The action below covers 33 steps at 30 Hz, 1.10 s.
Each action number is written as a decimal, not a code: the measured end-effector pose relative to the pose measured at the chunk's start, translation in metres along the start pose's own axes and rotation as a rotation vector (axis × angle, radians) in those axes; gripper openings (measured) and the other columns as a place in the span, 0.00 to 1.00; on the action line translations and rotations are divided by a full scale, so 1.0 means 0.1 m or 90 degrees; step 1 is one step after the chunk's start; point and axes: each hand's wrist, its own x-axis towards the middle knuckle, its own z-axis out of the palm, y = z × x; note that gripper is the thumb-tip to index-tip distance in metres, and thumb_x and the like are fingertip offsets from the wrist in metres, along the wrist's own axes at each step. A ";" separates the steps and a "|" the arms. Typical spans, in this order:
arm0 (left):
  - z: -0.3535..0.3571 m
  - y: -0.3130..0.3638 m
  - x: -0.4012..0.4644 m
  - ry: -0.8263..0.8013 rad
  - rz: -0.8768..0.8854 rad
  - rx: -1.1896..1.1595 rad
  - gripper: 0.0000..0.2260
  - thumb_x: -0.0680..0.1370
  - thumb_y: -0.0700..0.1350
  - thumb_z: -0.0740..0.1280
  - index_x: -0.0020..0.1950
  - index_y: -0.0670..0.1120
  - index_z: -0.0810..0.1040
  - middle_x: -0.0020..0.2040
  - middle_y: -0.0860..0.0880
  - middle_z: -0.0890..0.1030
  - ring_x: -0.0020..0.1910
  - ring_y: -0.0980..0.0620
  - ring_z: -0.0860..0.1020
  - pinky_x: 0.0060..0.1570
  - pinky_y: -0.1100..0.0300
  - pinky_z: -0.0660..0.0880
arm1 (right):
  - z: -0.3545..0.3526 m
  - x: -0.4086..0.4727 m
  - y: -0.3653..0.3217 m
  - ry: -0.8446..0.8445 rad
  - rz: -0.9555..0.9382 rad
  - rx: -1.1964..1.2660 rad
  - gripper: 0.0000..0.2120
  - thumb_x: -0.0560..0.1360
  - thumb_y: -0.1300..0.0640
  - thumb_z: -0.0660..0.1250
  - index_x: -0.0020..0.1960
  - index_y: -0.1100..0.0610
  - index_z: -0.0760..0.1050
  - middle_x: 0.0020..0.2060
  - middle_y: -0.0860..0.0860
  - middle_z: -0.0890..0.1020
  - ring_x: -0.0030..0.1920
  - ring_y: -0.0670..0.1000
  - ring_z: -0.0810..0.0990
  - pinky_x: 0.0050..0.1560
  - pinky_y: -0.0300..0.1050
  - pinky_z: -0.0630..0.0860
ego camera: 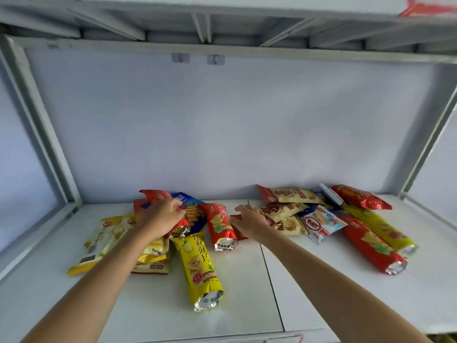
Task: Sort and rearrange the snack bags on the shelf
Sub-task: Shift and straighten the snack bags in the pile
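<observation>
Gripping: red bag [178, 225] is held by left hand [162, 216], left of the shelf [247, 273] seam
Right hand [248, 219]: fingers spread, laid on another red bag [238, 230]

pale back panel [222, 125], two metal clips [197, 58]

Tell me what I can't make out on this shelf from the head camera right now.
- Red bag under the left hand: the hand covers most of it.
- Bag below the right hand: mostly hidden, and whether the fingers touch it is unclear.
- Blue bag: partly buried under red bags.
- Right pile: overlapping bags hide the lower ones.
- Bag print: too blurred to read.
</observation>
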 end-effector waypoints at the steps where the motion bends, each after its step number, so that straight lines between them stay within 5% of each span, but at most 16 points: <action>1: 0.05 0.08 -0.05 -0.009 0.019 0.000 0.17 0.78 0.52 0.64 0.65 0.49 0.75 0.59 0.49 0.82 0.55 0.51 0.80 0.54 0.53 0.77 | -0.06 -0.11 0.04 0.005 -0.001 -0.021 0.24 0.78 0.46 0.58 0.70 0.56 0.67 0.69 0.55 0.70 0.69 0.56 0.67 0.67 0.54 0.67; 9: 0.42 0.74 -0.43 -0.032 0.154 0.051 0.16 0.79 0.52 0.63 0.64 0.48 0.77 0.59 0.49 0.81 0.56 0.49 0.79 0.52 0.55 0.76 | -0.42 -0.97 0.57 0.045 0.051 -0.091 0.22 0.79 0.45 0.59 0.69 0.53 0.69 0.70 0.53 0.68 0.70 0.57 0.66 0.68 0.52 0.66; 19: 0.64 1.38 -0.84 -0.048 0.158 0.104 0.17 0.78 0.54 0.62 0.65 0.51 0.76 0.62 0.49 0.79 0.58 0.48 0.78 0.53 0.56 0.76 | -0.84 -1.59 1.45 0.054 0.136 -0.092 0.22 0.79 0.46 0.60 0.69 0.54 0.69 0.70 0.56 0.67 0.69 0.58 0.66 0.65 0.54 0.66; 24: 0.88 1.91 -0.89 -0.047 0.157 0.141 0.15 0.78 0.54 0.62 0.62 0.52 0.77 0.58 0.50 0.81 0.53 0.49 0.79 0.45 0.58 0.73 | -0.96 -1.76 1.99 0.058 0.122 -0.092 0.22 0.78 0.46 0.61 0.70 0.51 0.67 0.70 0.53 0.68 0.69 0.57 0.67 0.66 0.53 0.66; 29: 1.20 2.63 -0.84 -0.071 0.144 0.126 0.12 0.77 0.55 0.62 0.55 0.52 0.79 0.46 0.49 0.83 0.36 0.52 0.79 0.32 0.60 0.69 | -1.20 -1.81 2.65 0.078 0.138 -0.096 0.20 0.78 0.48 0.60 0.68 0.53 0.70 0.68 0.55 0.70 0.67 0.58 0.69 0.65 0.51 0.69; 33: 1.49 3.11 -0.84 -0.064 0.124 0.140 0.12 0.77 0.54 0.62 0.54 0.50 0.80 0.51 0.48 0.83 0.45 0.49 0.80 0.41 0.58 0.72 | -1.24 -1.76 3.17 0.056 0.154 -0.107 0.22 0.77 0.48 0.61 0.68 0.55 0.68 0.66 0.56 0.70 0.66 0.58 0.69 0.63 0.52 0.69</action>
